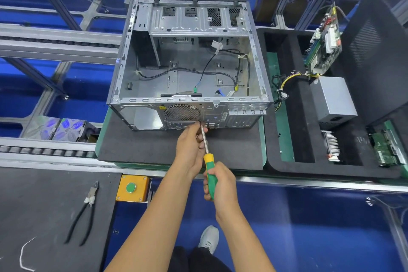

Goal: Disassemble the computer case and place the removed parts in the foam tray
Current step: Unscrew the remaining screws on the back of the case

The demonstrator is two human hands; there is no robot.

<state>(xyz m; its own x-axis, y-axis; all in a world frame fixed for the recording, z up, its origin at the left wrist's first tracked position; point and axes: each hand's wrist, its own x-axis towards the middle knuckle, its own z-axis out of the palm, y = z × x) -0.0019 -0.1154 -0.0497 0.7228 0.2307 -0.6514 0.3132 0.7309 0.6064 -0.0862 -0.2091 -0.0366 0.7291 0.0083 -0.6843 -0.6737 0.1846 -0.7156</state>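
Observation:
The open metal computer case (pixel 187 68) lies on a dark foam mat, its inside holding only loose cables. My right hand (pixel 220 183) grips the green and yellow handle of a screwdriver (pixel 209 168). The tip points at the case's rear panel just below the round fan grille (pixel 182 112). My left hand (pixel 191 146) pinches the steel shaft close to the tip. The black foam tray (pixel 302 139) on the right holds a motherboard (pixel 324 44), a grey power supply (pixel 331 97), a heatsink (pixel 332 146) and a green board (pixel 385 150).
Black-handled pliers (pixel 85 212) lie on the dark mat at lower left. A yellow box with a green button (pixel 131 187) sits at the bench edge. Roller conveyor rails (pixel 44 152) run to the left. A black side panel (pixel 375 57) stands at far right.

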